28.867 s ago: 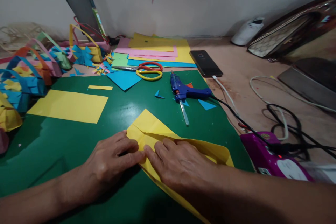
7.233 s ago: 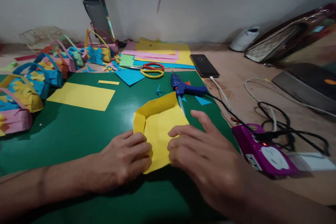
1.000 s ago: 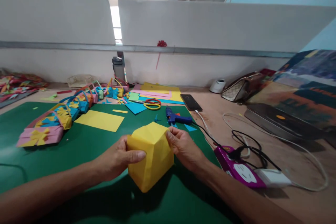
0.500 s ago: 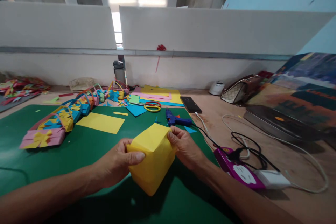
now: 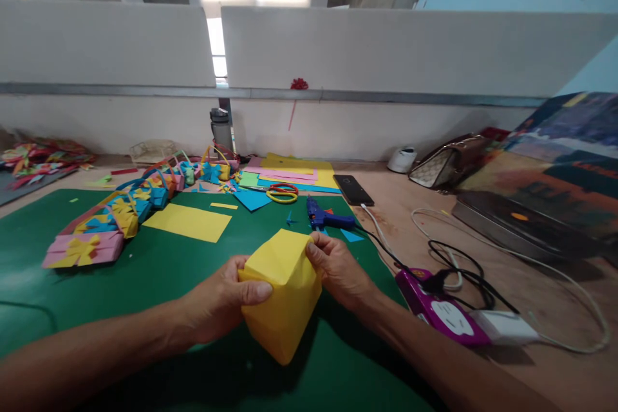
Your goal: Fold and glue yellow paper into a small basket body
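Both hands hold a folded yellow paper box shape (image 5: pixel 282 309) above the green mat (image 5: pixel 193 283). My left hand (image 5: pixel 236 299) grips its left side, thumb lying across the front face and fingers mostly hidden behind. On the other side, my right hand (image 5: pixel 338 267) pinches the upper right corner between thumb and fingers. The paper's top slopes up and away, and its lower end narrows to a rounded point. Just beyond it a blue glue gun (image 5: pixel 328 214) lies on the mat, near red-and-yellow-handled scissors (image 5: pixel 282 192) and a flat yellow sheet (image 5: pixel 189 222).
Small paper baskets with bows (image 5: pixel 84 250) line the mat's left side. Coloured paper sheets (image 5: pixel 290 170), a phone (image 5: pixel 353 190) and a grey bottle (image 5: pixel 221 131) stand or lie at the back. At right are a purple power strip (image 5: pixel 439 309), loose cables and a dark case (image 5: pixel 519 222).
My right hand and the paper's top edge have shifted slightly; the paper looks a little more closed at the top. Both hands keep their hold. The whole view has moved slightly.
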Demonstrator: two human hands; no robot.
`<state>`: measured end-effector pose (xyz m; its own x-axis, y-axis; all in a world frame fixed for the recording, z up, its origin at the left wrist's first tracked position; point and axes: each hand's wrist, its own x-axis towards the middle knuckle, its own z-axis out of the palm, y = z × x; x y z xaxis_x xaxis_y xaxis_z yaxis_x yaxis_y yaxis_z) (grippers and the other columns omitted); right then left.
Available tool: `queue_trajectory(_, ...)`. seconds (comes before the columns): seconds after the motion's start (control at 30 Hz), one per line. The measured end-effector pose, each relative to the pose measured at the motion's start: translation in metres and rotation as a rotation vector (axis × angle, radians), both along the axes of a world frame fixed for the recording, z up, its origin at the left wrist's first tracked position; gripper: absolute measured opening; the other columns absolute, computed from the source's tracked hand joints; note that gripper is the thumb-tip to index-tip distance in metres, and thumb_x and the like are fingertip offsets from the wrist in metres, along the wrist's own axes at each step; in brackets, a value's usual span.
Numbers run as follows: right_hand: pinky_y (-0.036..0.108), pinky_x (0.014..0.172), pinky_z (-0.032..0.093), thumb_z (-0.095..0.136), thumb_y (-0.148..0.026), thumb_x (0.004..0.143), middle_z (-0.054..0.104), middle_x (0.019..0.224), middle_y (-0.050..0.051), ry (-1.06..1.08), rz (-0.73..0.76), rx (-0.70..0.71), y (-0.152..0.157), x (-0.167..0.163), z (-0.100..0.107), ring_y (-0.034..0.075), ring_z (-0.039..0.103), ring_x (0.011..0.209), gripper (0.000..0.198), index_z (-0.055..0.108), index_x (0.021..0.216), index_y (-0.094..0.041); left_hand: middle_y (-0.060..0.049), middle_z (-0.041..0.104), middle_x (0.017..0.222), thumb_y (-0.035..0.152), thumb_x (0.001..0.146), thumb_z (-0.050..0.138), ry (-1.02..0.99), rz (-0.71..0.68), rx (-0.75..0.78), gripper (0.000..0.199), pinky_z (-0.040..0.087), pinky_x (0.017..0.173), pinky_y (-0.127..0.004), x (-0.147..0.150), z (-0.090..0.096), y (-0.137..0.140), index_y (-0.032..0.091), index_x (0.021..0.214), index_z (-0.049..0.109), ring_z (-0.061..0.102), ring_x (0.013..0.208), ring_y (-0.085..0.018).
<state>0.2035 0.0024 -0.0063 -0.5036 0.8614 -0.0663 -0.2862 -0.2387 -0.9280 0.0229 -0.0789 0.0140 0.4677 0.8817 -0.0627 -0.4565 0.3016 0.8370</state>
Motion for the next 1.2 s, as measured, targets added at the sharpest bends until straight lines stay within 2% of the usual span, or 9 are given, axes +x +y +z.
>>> queue_trajectory(0.47, 0.021, 0.051, 0.040, 0.076, -0.047, 0.059, 0.061, 0.062, -0.002, -0.060, 0.016, 0.007, -0.002, -0.007, -0.008, 0.009, 0.053, 0.053, 0.038, 0.056, 0.069, -0.016, -0.006, 0.070, 0.083, 0.027, 0.058, 0.080, -0.026, -0.024, -0.022, 0.041, 0.046, 0.069, -0.021, 0.007, -0.007, -0.001, 0.013, 0.095, 0.069, 0.062, 0.076, -0.015)
queue_trajectory(1.0, 0.020, 0.047, 0.036, 0.071, -0.056, 0.060, 0.057, 0.059, -0.003, -0.116, -0.019, 0.084, -0.007, -0.012, -0.010, 0.008, 0.047, 0.051, 0.044, 0.054, 0.068, -0.016, -0.009, 0.067, 0.080, 0.036, 0.057, 0.080, 0.036, -0.013, -0.051, 0.048, 0.045, 0.066, -0.023, 0.019, -0.011, 0.000, 0.010, 0.095, 0.068, 0.059, 0.068, -0.014)
queue_trajectory(1.13, 0.021, 0.050, 0.037, 0.069, -0.053, 0.064, 0.055, 0.059, -0.004, -0.154, -0.084, 0.147, -0.008, -0.014, -0.010, 0.008, 0.047, 0.052, 0.039, 0.054, 0.067, -0.017, -0.007, 0.067, 0.077, 0.040, 0.059, 0.078, 0.092, 0.011, -0.012, 0.044, 0.045, 0.066, -0.023, 0.021, -0.008, 0.001, 0.011, 0.091, 0.069, 0.058, 0.068, -0.014)
queue_trajectory(1.2, 0.023, 0.058, 0.041, 0.070, -0.049, 0.065, 0.057, 0.067, -0.003, -0.168, -0.153, 0.196, -0.005, -0.013, -0.008, 0.010, 0.051, 0.061, 0.035, 0.057, 0.071, -0.017, -0.005, 0.066, 0.074, 0.041, 0.064, 0.075, 0.188, 0.048, 0.061, 0.038, 0.044, 0.064, -0.022, 0.015, 0.000, 0.003, 0.013, 0.088, 0.069, 0.057, 0.067, -0.013)
